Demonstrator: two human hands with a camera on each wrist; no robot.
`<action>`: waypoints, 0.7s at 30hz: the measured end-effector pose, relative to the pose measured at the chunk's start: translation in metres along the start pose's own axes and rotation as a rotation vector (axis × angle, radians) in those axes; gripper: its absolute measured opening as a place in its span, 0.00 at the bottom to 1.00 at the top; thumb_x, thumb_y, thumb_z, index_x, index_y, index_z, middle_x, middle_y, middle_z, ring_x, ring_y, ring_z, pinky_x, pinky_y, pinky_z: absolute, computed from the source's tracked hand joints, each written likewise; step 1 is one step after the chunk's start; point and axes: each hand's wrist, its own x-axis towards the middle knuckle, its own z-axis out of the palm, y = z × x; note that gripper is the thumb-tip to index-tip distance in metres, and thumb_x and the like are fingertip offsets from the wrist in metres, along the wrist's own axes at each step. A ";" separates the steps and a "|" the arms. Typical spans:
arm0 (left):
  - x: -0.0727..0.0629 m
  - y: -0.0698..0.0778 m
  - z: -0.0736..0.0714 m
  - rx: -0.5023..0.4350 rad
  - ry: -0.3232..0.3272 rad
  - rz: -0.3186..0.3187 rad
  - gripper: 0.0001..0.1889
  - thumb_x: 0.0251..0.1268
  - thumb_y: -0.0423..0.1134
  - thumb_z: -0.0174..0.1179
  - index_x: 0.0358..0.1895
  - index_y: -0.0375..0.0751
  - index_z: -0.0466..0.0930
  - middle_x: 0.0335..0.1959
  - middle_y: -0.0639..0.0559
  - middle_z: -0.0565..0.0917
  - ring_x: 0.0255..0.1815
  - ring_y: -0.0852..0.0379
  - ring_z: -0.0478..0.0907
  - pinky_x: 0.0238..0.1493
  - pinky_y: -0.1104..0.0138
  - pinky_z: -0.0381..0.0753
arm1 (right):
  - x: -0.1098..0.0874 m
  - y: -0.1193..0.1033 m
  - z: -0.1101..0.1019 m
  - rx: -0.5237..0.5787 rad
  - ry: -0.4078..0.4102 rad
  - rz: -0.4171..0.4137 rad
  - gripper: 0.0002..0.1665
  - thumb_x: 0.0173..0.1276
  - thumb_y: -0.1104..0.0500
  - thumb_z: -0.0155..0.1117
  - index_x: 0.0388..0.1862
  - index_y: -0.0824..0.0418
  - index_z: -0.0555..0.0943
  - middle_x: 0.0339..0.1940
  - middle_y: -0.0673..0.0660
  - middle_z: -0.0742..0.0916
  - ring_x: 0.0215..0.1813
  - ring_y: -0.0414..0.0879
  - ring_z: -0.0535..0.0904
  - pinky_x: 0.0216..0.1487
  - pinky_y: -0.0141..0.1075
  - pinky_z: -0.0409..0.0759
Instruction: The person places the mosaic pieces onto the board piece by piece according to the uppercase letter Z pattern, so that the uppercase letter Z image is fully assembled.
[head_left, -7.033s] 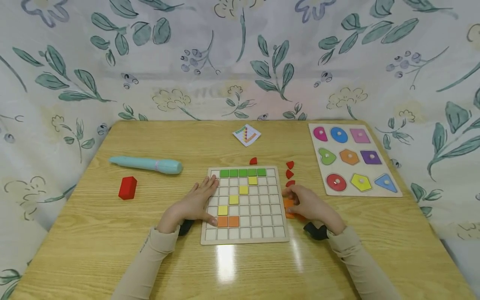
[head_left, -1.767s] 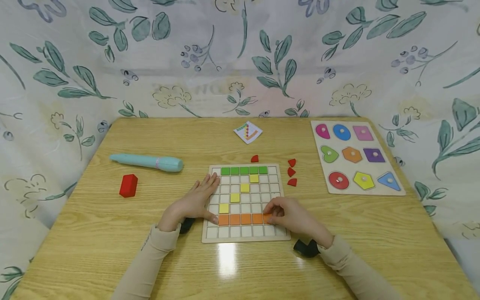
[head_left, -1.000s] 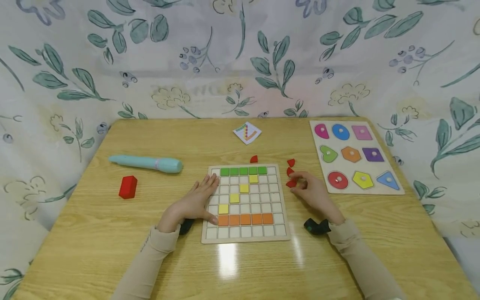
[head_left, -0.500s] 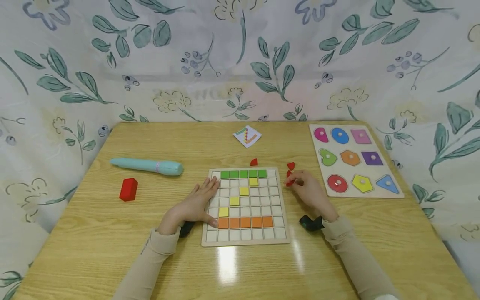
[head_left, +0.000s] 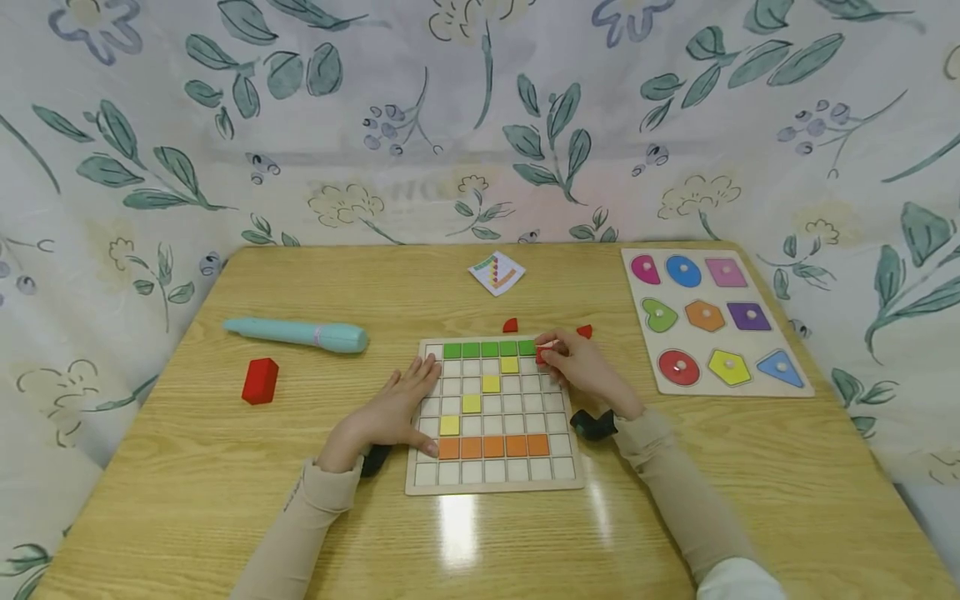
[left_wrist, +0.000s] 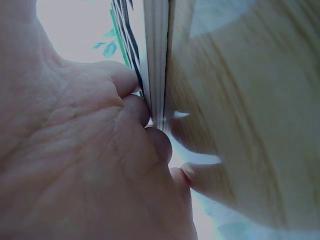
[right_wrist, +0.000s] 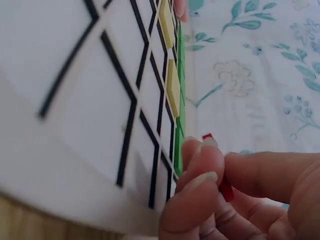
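A wooden grid board (head_left: 489,489) lies in the middle of the table. Green square tiles (head_left: 489,349) fill most of its top row, yellow tiles (head_left: 471,403) step diagonally down, and orange tiles (head_left: 493,447) line a lower row. My left hand (head_left: 386,412) rests with spread fingers on the board's left edge. Over the upper right corner, my right hand (head_left: 581,367) pinches red piece material (right_wrist: 226,191) between thumb and fingers; whether it is one piece or two I cannot tell. Two red quarter-circle pieces (head_left: 511,325) lie behind the board, one at its right.
A small pattern card (head_left: 497,272) sits behind the board. To the right lies a shape puzzle (head_left: 717,375) with knobbed pieces. A light-blue pen-shaped object (head_left: 296,334) and a red block (head_left: 260,381) are on the left. A floral cloth (head_left: 480,125) hangs behind the table.
Orange tiles were added along the lower row, emptying the pile at right. My right hand then picked up red from the right side and moved left over the board. My left hand stayed put.
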 end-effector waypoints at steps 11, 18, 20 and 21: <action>-0.001 0.001 -0.002 0.013 -0.002 0.001 0.68 0.38 0.54 0.76 0.77 0.34 0.36 0.80 0.39 0.34 0.80 0.40 0.28 0.77 0.40 0.33 | 0.013 -0.015 0.014 -0.195 -0.037 -0.025 0.09 0.72 0.60 0.57 0.44 0.66 0.77 0.24 0.57 0.83 0.24 0.41 0.75 0.27 0.30 0.71; -0.001 0.001 -0.002 0.017 -0.004 -0.003 0.68 0.38 0.55 0.76 0.77 0.34 0.36 0.80 0.39 0.34 0.80 0.39 0.29 0.77 0.40 0.34 | 0.013 -0.016 0.019 -0.217 0.004 -0.001 0.10 0.71 0.59 0.59 0.46 0.63 0.77 0.22 0.55 0.83 0.23 0.42 0.75 0.24 0.30 0.69; -0.001 0.001 -0.002 0.017 -0.005 -0.004 0.68 0.38 0.55 0.76 0.77 0.34 0.36 0.80 0.39 0.34 0.80 0.40 0.29 0.77 0.41 0.34 | 0.014 -0.015 0.017 -0.196 0.016 0.004 0.12 0.71 0.59 0.60 0.48 0.64 0.77 0.23 0.56 0.83 0.23 0.42 0.75 0.24 0.30 0.69; -0.001 0.001 -0.001 0.017 -0.006 -0.005 0.68 0.38 0.55 0.76 0.78 0.34 0.36 0.80 0.39 0.34 0.80 0.40 0.29 0.77 0.41 0.34 | 0.014 -0.014 0.016 -0.192 0.031 0.001 0.12 0.71 0.59 0.59 0.49 0.64 0.77 0.24 0.57 0.84 0.23 0.42 0.76 0.25 0.30 0.69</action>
